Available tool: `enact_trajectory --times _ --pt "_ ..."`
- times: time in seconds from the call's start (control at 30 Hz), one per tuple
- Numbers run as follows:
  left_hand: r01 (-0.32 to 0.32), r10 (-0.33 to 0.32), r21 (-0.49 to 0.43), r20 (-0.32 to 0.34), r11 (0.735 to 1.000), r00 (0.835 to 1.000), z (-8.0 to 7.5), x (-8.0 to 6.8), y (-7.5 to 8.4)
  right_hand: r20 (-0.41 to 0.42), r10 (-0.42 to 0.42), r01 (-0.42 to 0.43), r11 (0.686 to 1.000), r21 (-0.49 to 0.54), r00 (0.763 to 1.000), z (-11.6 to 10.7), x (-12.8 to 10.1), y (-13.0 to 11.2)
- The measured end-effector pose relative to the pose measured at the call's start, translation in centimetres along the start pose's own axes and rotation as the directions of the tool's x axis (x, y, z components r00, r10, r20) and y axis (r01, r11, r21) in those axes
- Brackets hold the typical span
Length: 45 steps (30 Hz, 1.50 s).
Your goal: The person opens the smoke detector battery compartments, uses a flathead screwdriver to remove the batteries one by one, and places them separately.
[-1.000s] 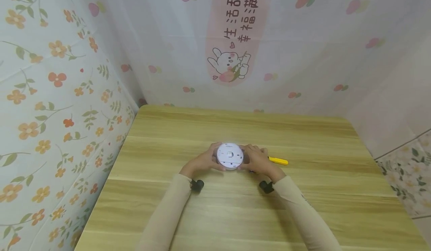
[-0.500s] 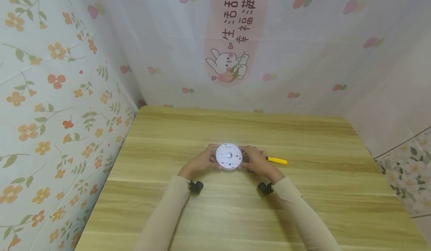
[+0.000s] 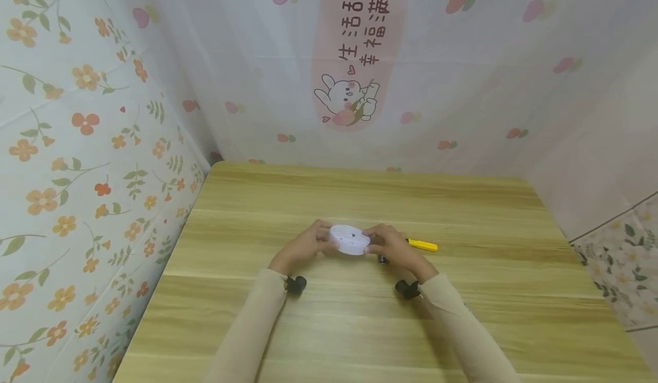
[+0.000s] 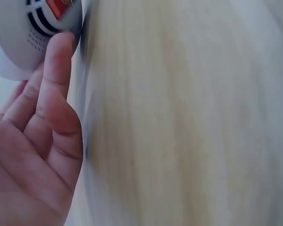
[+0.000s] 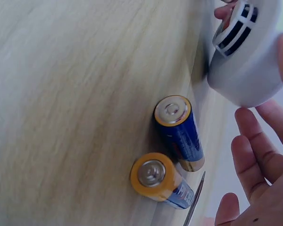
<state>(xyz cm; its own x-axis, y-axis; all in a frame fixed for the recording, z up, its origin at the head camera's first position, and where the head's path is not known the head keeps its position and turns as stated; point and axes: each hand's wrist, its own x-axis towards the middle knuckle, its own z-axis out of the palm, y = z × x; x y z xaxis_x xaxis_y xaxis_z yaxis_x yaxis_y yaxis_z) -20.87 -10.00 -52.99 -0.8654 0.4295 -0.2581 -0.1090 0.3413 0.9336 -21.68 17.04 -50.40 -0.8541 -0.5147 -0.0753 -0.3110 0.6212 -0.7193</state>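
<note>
A round white smoke detector [image 3: 349, 241] is held between both hands above the table. Its flat back, with small markings, faces up and is tilted. On its underside, black slotted vents [image 5: 240, 35] and a patch of red show in the wrist views. My left hand [image 3: 307, 245] grips the left rim, with a fingertip by the vents in the left wrist view. Thumb and fingers of my right hand [image 3: 397, 248] pinch the opposite rim. Below the right hand lie two batteries, one blue [image 5: 179, 136] and one with an orange end [image 5: 155, 176].
A screwdriver with a yellow handle [image 3: 424, 245] lies just right of the right hand; its thin metal shaft [image 5: 195, 200] shows beside the batteries. The wooden table [image 3: 329, 326] meets a patterned curtain [image 3: 247, 86] behind and another at the left.
The smoke detector has tilted, so its back looks narrower and its side wall shows more. The right fingers have shifted along its rim, and a battery beside that hand shows more.
</note>
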Motion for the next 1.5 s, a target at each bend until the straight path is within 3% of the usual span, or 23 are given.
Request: enact_trajectory --times 0.3,0.53,1.0,1.3,1.5 --pt "-0.03 0.028 0.083 0.02 0.996 0.999 -0.3 -0.3 0.2 0.0 0.071 -0.071 0.991 0.116 0.997 0.3 -0.2 0.2" --pt "-0.029 0.029 0.035 0.012 0.999 1.0 -0.3 -0.5 0.1 -0.013 0.099 -0.098 0.993 0.07 0.995 0.3 0.0 0.0" --pt "0.016 -0.019 -0.032 -0.105 0.999 0.994 0.3 -0.7 0.2 -0.098 0.111 -0.12 0.988 -0.093 0.989 0.6 0.9 -1.3" --pt "0.026 -0.015 0.082 -0.136 0.996 0.991 0.5 -0.3 0.2 -0.156 0.166 -0.185 0.976 -0.116 0.974 1.0 1.8 -1.8" --pt "0.033 -0.02 0.132 -0.098 0.991 0.995 0.4 -0.3 0.3 -0.164 0.184 -0.212 0.962 -0.17 0.969 0.9 2.1 -2.1"
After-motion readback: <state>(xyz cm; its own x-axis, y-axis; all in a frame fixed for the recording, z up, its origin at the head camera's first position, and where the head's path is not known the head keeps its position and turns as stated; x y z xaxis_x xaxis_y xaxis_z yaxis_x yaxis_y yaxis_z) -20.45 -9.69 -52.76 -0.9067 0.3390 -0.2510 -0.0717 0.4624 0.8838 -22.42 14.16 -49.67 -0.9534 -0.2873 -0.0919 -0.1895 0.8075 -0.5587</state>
